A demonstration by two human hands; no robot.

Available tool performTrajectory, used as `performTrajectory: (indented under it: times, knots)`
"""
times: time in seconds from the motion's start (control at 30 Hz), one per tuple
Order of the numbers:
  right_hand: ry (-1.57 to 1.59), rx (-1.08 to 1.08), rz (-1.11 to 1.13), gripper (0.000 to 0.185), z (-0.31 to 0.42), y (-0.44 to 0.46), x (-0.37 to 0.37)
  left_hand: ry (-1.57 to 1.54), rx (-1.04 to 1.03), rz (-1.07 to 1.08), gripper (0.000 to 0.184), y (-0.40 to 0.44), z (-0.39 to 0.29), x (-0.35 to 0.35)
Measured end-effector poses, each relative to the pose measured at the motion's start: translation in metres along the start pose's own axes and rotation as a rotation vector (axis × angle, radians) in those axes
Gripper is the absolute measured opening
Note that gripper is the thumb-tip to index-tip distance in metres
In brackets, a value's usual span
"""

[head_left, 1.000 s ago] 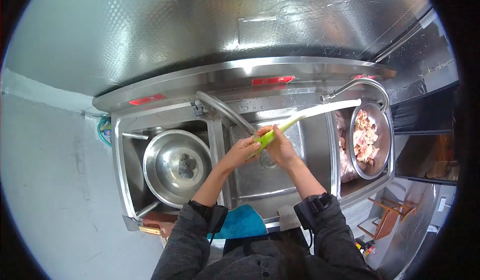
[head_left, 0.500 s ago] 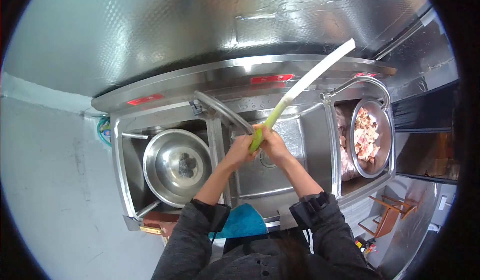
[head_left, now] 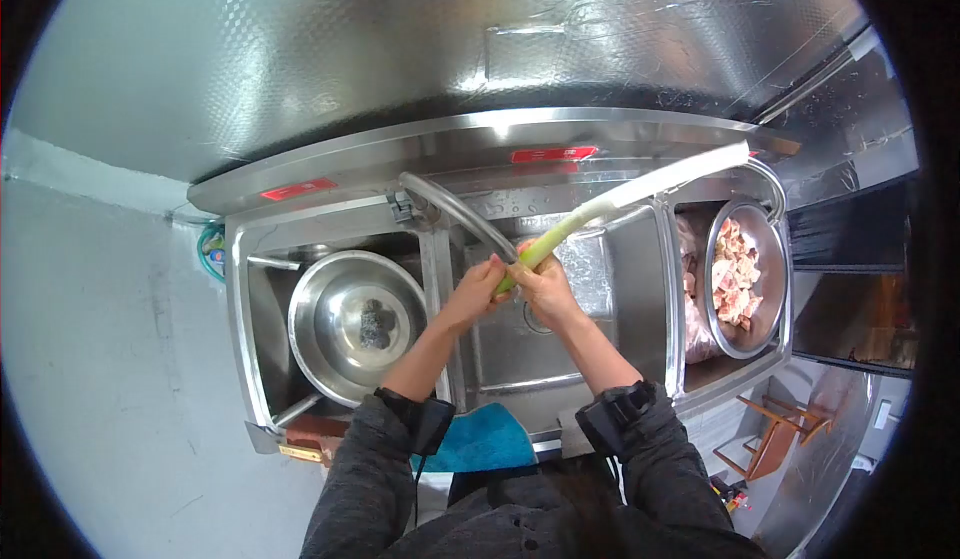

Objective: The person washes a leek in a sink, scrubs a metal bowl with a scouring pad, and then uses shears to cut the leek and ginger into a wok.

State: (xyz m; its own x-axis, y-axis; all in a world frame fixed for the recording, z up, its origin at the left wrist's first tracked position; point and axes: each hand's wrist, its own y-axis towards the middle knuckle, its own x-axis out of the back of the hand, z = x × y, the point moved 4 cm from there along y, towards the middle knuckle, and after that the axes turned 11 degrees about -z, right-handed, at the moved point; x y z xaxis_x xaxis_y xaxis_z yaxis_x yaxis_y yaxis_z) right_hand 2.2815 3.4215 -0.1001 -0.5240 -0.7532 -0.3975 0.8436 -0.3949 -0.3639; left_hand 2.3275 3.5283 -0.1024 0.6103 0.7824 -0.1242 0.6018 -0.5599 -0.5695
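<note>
A long leek or large green onion (head_left: 640, 188), white at its far end and green near my hands, slants up to the right over the middle sink basin (head_left: 630, 329). My right hand (head_left: 546, 289) is closed round its green part. Just to the left, my left hand (head_left: 481, 293) is closed at the green lower end. The faucet spout (head_left: 455, 214) ends right above both hands, and water wets the basin floor behind them. Fingers hide the very end of the stalk.
A large steel bowl (head_left: 310, 334) stands in the left basin. In the right basin, a steel bowl (head_left: 716, 289) holds chopped meat (head_left: 737, 274), beside bagged meat (head_left: 697, 329). A teal cloth (head_left: 485, 439) hangs over the front edge. A wooden chair (head_left: 770, 439) stands at lower right.
The white end of the stalk has swung down and to the right, so it now lies flatter. Both hands stay under the spout, with the left hand slightly shifted.
</note>
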Motion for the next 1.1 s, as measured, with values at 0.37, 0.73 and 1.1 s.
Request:
performTrajectory:
  times: [0.37,0.73,1.1]
  knots:
    - [0.165,-0.11,0.083,0.023,0.02,-0.009,-0.005,-0.044,-0.198,0.042,0.046,-0.003,0.008,-0.017]
    - [0.264,-0.173,0.069,0.019,0.011,-0.018,0.002,-0.149,0.154,-0.121,0.053,-0.017,0.002,-0.019]
    - [0.136,-0.034,0.019,0.023,0.008,-0.015,-0.004,-0.26,0.132,0.011,0.044,-0.017,0.025,-0.013]
